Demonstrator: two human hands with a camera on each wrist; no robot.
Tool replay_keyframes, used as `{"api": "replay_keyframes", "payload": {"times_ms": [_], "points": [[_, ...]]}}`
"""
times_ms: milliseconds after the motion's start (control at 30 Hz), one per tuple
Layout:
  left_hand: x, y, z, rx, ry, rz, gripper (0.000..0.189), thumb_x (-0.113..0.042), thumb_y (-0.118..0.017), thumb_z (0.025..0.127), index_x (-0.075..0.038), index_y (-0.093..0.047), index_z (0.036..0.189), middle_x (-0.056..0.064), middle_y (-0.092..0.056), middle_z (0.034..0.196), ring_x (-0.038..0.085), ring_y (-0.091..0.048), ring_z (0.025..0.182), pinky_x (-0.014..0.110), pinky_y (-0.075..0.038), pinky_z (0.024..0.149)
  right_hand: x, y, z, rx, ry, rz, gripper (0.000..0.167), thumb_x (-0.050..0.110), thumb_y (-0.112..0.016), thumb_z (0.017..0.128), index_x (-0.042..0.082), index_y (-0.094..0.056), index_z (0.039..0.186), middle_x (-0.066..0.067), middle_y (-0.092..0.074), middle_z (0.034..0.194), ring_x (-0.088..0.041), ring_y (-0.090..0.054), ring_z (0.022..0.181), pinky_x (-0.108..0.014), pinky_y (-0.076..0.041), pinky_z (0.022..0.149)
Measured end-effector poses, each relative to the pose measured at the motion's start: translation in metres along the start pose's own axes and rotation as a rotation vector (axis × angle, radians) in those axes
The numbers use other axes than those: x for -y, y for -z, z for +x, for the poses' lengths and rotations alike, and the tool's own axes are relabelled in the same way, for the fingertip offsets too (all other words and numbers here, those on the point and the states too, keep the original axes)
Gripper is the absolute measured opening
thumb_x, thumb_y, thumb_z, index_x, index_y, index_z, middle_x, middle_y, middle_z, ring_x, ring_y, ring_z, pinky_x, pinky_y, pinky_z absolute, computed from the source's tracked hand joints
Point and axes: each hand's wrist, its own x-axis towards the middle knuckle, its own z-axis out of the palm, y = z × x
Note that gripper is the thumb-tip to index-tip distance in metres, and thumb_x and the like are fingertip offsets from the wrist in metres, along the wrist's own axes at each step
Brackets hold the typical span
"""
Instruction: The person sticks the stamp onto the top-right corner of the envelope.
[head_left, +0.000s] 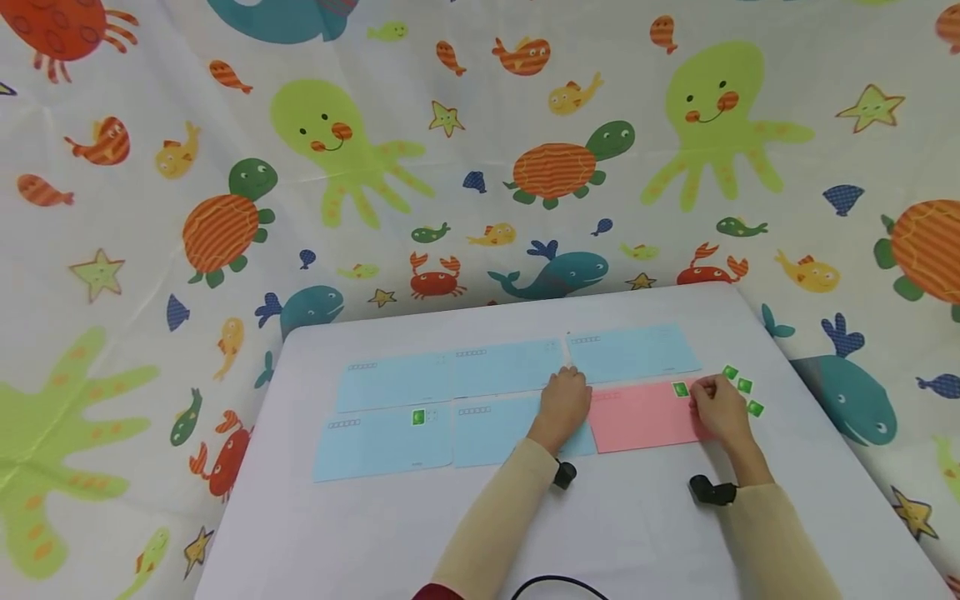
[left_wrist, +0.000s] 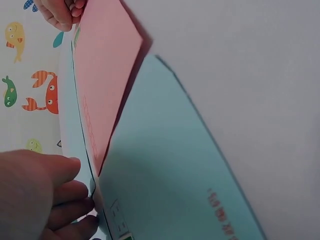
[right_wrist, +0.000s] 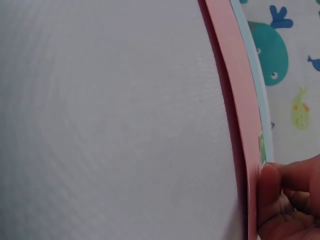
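My left hand [head_left: 562, 408] lies over the place where a blue envelope [head_left: 491, 431] meets a pink envelope [head_left: 633, 425]. Its fingers are loosely bent, with the tips at the envelopes' upper edges in the left wrist view. Over the pink envelope's right end, my right hand [head_left: 722, 410] has thumb and forefinger brought together. A green stamp [head_left: 680, 389] shows on the pink paper just left of these fingertips, and again as a green sliver [right_wrist: 262, 146] above the thumb. I cannot tell whether the fingertips hold anything.
Three loose green stamps, one of them upper [head_left: 731, 372], lie right of my right hand. Another blue envelope [head_left: 367, 450] at left bears a green stamp [head_left: 418, 417]. Three blue envelopes, including a right one [head_left: 633, 354], form the back row. A sea-animal cloth [head_left: 480, 108] hangs behind.
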Motion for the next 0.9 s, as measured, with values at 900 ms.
{"api": "replay_keyframes", "payload": {"times_ms": [900], "points": [[-0.006, 0.009, -0.009, 0.090, -0.015, 0.182, 0.028, -0.022, -0.055, 0.104, -0.013, -0.069, 0.126, -0.001, -0.064, 0.136, 0.012, -0.060, 0.126, 0.025, -0.050, 0.106, -0.001, -0.001, -0.001, 0.017, -0.018, 0.009, 0.040, 0.025, -0.037, 0.108, -0.008, -0.046, 0.128, -0.023, -0.057, 0.108, -0.032, -0.056, 0.096, -0.030, -0.048, 0.076]]}}
